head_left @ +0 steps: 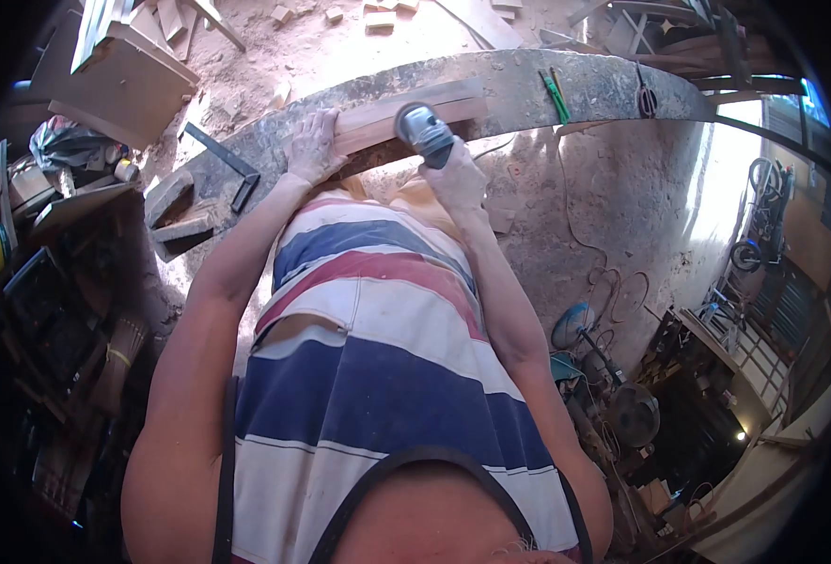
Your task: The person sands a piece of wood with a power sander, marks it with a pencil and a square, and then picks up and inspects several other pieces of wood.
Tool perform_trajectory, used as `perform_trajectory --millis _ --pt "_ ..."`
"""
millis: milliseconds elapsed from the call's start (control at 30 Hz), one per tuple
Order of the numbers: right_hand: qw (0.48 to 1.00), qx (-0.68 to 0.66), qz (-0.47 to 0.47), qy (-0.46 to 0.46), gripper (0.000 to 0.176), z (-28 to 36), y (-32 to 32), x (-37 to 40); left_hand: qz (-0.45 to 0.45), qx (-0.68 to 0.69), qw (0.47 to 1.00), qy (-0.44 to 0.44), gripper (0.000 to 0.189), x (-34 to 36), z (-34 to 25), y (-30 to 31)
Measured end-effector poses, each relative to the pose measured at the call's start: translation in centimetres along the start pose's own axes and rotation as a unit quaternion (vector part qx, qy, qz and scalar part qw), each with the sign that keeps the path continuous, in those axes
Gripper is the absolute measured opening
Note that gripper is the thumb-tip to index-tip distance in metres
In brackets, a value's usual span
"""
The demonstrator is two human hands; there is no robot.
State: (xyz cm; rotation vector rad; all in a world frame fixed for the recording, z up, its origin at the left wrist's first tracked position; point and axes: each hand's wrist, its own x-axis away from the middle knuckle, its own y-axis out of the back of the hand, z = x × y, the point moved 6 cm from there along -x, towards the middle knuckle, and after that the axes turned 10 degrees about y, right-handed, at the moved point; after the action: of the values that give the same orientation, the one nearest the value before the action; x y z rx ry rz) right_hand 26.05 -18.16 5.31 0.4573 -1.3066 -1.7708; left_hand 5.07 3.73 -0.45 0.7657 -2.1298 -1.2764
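Observation:
A pale wooden board lies along the bench in front of me. My left hand is over the board's left end, fingers reaching across it and holding it against the bench top. In my right hand is an angle grinder, the fingers wrapped round its body. The grinder's round disc overlaps the near part of the board, right of its middle. Its power cord trails off to the right.
A metal square and wood offcuts lie at the bench's left end. Green-handled pliers and scissors rest on its right part. A standing fan and loose cable are on the right. Wood blocks litter the ground beyond.

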Motion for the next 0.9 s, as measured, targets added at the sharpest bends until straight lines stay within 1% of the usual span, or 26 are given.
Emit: perform_trajectory --millis 33,67,167,200,300,400,500,533,600,700,800,833,900 --pt "1.0 -0.002 0.003 0.021 0.077 0.2 -0.1 -0.1 0.001 -0.003 1.0 0.002 0.109 -0.2 0.0 -0.1" --pt "1.0 0.009 0.014 0.015 0.078 -0.3 -0.1 0.1 0.005 -0.006 1.0 0.003 0.109 0.0 0.1 -0.2" --pt "0.998 0.056 0.002 -0.02 0.078 -2.4 2.3 -0.1 0.014 -0.013 1.0 0.009 0.109 0.0 0.2 -0.4" --pt "0.994 0.105 0.003 -0.033 0.075 -2.9 3.7 -0.2 0.016 -0.016 1.0 0.011 0.109 0.0 0.1 -0.5" --pt "0.982 0.176 -0.052 -0.033 0.068 -6.0 6.4 -0.4 0.014 -0.021 1.0 0.01 0.109 0.0 0.2 -0.6" --pt "0.981 0.161 -0.077 -0.079 0.065 -7.8 9.8 0.1 0.052 -0.021 0.998 0.03 0.111 -0.1 0.4 -0.9" --pt "0.981 0.098 -0.112 -0.124 0.076 -10.5 10.6 1.5 -0.039 -0.075 0.996 -0.015 0.118 0.3 -2.0 0.8" --pt "0.981 0.061 -0.149 -0.107 0.074 -10.5 11.0 1.9 -0.042 -0.06 0.997 -0.027 0.12 0.0 -3.2 0.6" --pt "0.984 0.056 -0.121 -0.115 0.072 -10.7 10.7 2.0 -0.05 -0.026 0.997 -0.051 0.124 -1.6 -6.5 -0.4" --pt "0.989 0.06 -0.091 -0.1 0.07 -9.9 10.4 1.1 -0.045 -0.036 0.998 -0.038 0.126 -4.2 -10.7 -2.7" --pt "0.994 0.046 -0.08 -0.066 0.071 -9.4 9.9 0.3 0.005 -0.071 0.997 -0.021 0.122 -5.4 -11.5 -4.6" --pt "0.995 0.037 -0.079 -0.054 0.071 -9.3 9.7 0.0 0.001 -0.07 0.997 -0.023 0.119 -5.8 -11.3 -4.9" --pt "0.995 0.042 -0.068 -0.057 0.073 -9.5 9.3 -0.7 -0.005 -0.065 0.997 -0.029 0.114 -5.8 -11.1 -5.2"
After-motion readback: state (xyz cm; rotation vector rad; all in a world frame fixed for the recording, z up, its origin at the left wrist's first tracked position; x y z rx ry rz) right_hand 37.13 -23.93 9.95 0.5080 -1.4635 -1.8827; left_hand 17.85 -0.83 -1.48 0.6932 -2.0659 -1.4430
